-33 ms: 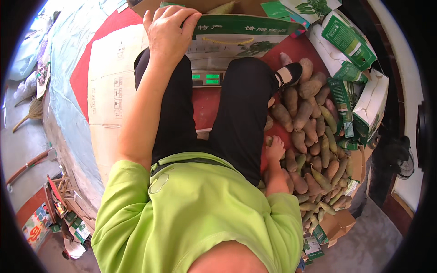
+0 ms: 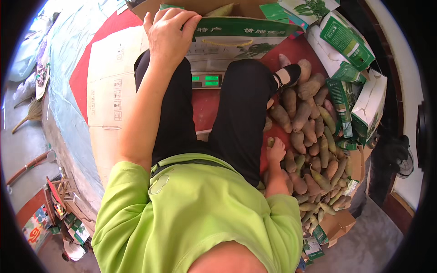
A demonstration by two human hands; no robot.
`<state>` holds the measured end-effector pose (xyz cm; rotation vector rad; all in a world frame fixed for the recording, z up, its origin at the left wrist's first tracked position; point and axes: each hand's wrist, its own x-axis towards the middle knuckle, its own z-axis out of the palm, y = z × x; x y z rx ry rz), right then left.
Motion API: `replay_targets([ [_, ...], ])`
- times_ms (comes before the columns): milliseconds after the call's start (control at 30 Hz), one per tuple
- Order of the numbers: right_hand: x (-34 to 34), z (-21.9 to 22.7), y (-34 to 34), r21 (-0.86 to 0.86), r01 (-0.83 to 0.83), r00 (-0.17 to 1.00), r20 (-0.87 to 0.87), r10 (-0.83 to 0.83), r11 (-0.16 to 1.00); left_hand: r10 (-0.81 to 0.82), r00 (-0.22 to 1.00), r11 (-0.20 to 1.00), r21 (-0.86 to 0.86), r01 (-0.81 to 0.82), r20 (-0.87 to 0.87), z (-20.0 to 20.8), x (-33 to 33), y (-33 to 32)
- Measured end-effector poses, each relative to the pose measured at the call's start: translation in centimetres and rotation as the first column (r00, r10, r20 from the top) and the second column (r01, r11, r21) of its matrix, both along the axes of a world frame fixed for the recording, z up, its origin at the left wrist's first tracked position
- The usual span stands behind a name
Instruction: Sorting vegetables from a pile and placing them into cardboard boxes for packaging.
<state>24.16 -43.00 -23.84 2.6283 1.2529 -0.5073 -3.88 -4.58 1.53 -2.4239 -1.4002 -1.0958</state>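
My left hand [image 2: 170,34] rests at the top edge of a green and white carton [image 2: 227,48], its fingers hooked over the rim. The carton has a yellow cord handle, and a pale greenish tuber [image 2: 221,10] shows inside it. Beside my right thigh, my right hand [image 2: 276,152] is closed round a small greenish tuber [image 2: 271,142], whose tip sticks out of the fingers. A large heap of brown and green elongated tubers [image 2: 311,129] lies just right of that hand. Between my knees shows a scale's green-lit display [image 2: 207,81], at the carton's near side.
A flattened brown cardboard sheet [image 2: 107,86] lies left of my legs, over red and blue sheeting. Several green and white boxes [image 2: 348,41] stand behind and right of the heap. My right shoe [image 2: 287,75] touches the heap's far edge. A fan [image 2: 403,157] stands far right.
My right hand has shifted very slightly, and more of the small tuber shows in its fingers. The left hand stays on the carton's rim.
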Motion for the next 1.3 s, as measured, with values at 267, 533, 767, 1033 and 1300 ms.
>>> replay_targets([
  [267, 5.8, 1.9, -2.7, 0.519, 0.728, 0.686, -0.569, -0.454, 0.448, -0.085, 0.995, 0.995, -0.042, 0.087, 0.045, 0.7, -0.5, -0.4],
  [533, 6.3, 16.7, 10.3, 0.815, 0.551, 0.832, -0.553, -0.046, 0.178, -0.121, 0.990, 0.991, -0.054, 0.125, 0.067, 0.8, -0.8, -0.3],
  [767, 2.7, 32.9, 22.9, 0.905, 0.403, 0.830, -0.298, 0.472, -0.138, -0.126, 0.990, 0.990, -0.062, 0.129, 0.058, 1.0, -0.8, -0.3],
  [1033, -4.6, 36.0, 34.2, 0.953, 0.299, 0.652, -0.240, 0.719, 0.047, -0.133, 0.989, 0.989, -0.055, 0.136, 0.059, 0.6, -1.0, -0.2],
  [1300, -7.1, 30.8, 37.3, 0.645, -0.582, 0.763, 0.222, 0.607, 0.495, -0.098, 0.988, 0.995, -0.012, 0.100, 0.116, 0.1, -0.9, 0.1],
])
